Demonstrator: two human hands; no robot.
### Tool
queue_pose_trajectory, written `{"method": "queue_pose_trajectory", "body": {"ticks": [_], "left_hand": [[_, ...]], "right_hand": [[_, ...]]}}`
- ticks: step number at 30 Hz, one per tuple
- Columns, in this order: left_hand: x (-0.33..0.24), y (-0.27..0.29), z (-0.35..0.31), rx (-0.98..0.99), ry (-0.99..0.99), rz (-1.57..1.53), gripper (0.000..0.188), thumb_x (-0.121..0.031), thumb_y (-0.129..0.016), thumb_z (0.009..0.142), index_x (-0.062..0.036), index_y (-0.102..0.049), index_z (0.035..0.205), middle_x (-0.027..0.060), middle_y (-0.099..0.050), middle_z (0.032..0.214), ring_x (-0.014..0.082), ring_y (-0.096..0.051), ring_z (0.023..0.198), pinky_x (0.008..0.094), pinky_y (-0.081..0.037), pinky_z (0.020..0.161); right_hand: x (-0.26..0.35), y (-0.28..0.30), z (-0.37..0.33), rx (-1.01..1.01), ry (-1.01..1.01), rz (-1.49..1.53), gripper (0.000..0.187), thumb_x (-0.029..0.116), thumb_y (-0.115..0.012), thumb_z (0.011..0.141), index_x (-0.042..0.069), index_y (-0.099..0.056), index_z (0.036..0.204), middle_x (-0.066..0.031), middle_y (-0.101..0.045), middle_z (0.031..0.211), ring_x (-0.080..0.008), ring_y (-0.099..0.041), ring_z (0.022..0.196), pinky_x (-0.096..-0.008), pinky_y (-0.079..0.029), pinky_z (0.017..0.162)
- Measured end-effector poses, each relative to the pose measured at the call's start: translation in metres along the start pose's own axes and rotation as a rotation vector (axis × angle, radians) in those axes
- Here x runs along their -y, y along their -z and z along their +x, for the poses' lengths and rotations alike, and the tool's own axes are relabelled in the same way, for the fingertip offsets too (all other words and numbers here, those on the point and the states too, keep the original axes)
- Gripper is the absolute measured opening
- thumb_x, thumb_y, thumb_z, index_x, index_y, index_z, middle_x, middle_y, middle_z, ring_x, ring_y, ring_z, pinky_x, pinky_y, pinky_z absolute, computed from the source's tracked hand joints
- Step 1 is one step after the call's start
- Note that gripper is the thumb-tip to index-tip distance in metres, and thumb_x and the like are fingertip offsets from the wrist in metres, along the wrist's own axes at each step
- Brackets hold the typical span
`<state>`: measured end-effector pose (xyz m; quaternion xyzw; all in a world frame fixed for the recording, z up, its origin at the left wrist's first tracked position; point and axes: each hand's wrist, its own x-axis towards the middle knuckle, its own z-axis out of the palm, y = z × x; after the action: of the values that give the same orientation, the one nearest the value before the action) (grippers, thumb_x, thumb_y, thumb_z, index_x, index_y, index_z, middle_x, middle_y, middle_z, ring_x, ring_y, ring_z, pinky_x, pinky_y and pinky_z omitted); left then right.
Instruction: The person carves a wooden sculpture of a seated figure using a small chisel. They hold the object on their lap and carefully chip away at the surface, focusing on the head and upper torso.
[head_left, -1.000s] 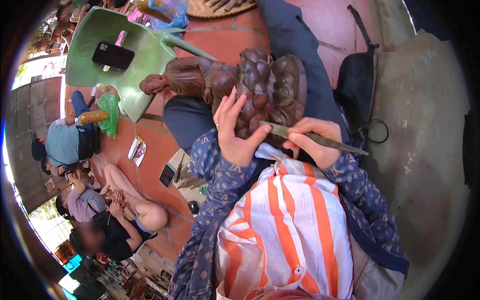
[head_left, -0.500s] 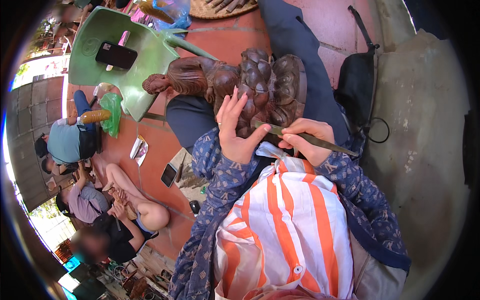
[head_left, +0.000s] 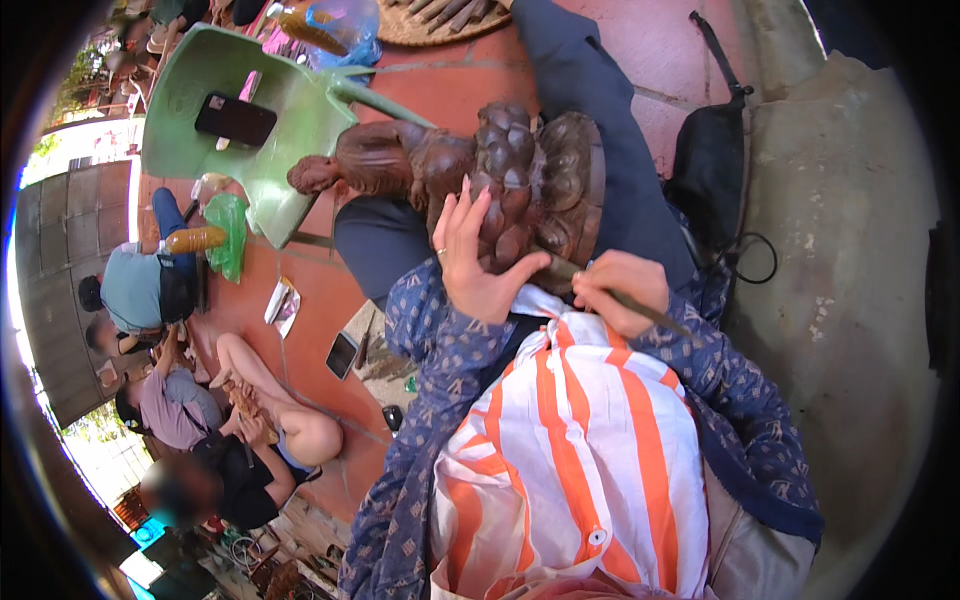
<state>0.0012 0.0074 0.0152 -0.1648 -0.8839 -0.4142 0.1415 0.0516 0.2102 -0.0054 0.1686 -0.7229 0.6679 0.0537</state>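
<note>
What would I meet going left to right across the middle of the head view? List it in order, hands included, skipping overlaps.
Green plastic bag → whitish paper item → lower phone → left hand → right hand → black bag.

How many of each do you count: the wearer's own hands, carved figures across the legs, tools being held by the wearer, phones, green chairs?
Own hands: 2 (left hand, right hand)
Carved figure: 1
Held tool: 1
Phones: 2 (one on the chair, one lower down)
Green chair: 1
Total: 7
</note>
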Motion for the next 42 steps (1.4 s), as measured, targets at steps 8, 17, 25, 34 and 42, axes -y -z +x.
{"method": "queue_pose_trajectory", "body": {"ticks": [8, 17, 25, 34, 42], "left_hand": [[0.004, -0.003, -0.003, -0.012, -0.021, 0.100, 0.096, -0.036, -0.090, 0.058, -0.0051, -0.048, 0.138, 0.0177, -0.045, 0.147, 0.0374, -0.037, 0.136, 0.0456, -0.031, 0.112], [0.004, 0.014, 0.002, 0.078, -0.031, -0.005, 0.097, -0.042, -0.089, 0.057, -0.0052, -0.049, 0.138, 0.0181, -0.045, 0.147, 0.0390, -0.037, 0.136, 0.0459, -0.030, 0.112], [-0.003, 0.008, -0.001, 0.053, 0.046, -0.011, 0.094, -0.035, -0.091, 0.058, -0.0051, -0.049, 0.137, 0.0186, -0.045, 0.147, 0.0381, -0.036, 0.138, 0.0459, -0.029, 0.113], [-0.004, -0.007, 0.001, -0.016, 0.013, 0.113, 0.094, -0.035, -0.091, 0.057, -0.0059, -0.049, 0.136, 0.0183, -0.046, 0.146, 0.0381, -0.035, 0.138, 0.0459, -0.030, 0.112], [0.000, 0.004, -0.001, 0.033, 0.046, -0.029, 0.092, -0.032, -0.092, 0.057, -0.0078, -0.050, 0.135, 0.0173, -0.045, 0.147, 0.0378, -0.034, 0.138, 0.0460, -0.029, 0.113]], "right_hand": [[-0.005, 0.005, 0.010, 0.075, 0.249, -0.118, 0.017, -0.002, -0.075, 0.076, -0.002, -0.069, 0.092, -0.0131, -0.065, 0.082, -0.0274, -0.066, 0.066, -0.0324, -0.052, 0.056], [0.003, 0.014, 0.013, 0.149, 0.330, -0.113, 0.020, -0.001, -0.068, 0.080, -0.002, -0.069, 0.100, -0.0180, -0.069, 0.091, -0.0287, -0.070, 0.071, -0.0315, -0.055, 0.060], [0.003, 0.016, 0.001, 0.063, -0.243, 0.133, 0.013, 0.009, -0.067, 0.090, -0.004, -0.067, 0.087, -0.0128, -0.070, 0.081, -0.0152, -0.069, 0.063, -0.0258, -0.055, 0.054], [0.008, 0.016, -0.007, 0.024, -0.280, 0.120, 0.013, 0.005, -0.061, 0.091, -0.005, -0.068, 0.085, -0.0117, -0.069, 0.071, -0.0167, -0.069, 0.058, -0.0259, -0.056, 0.054], [0.008, 0.018, 0.000, 0.102, -0.207, 0.036, 0.018, 0.005, -0.056, 0.091, -0.003, -0.068, 0.081, -0.0116, -0.071, 0.072, -0.0205, -0.071, 0.065, -0.0303, -0.056, 0.063]]}}
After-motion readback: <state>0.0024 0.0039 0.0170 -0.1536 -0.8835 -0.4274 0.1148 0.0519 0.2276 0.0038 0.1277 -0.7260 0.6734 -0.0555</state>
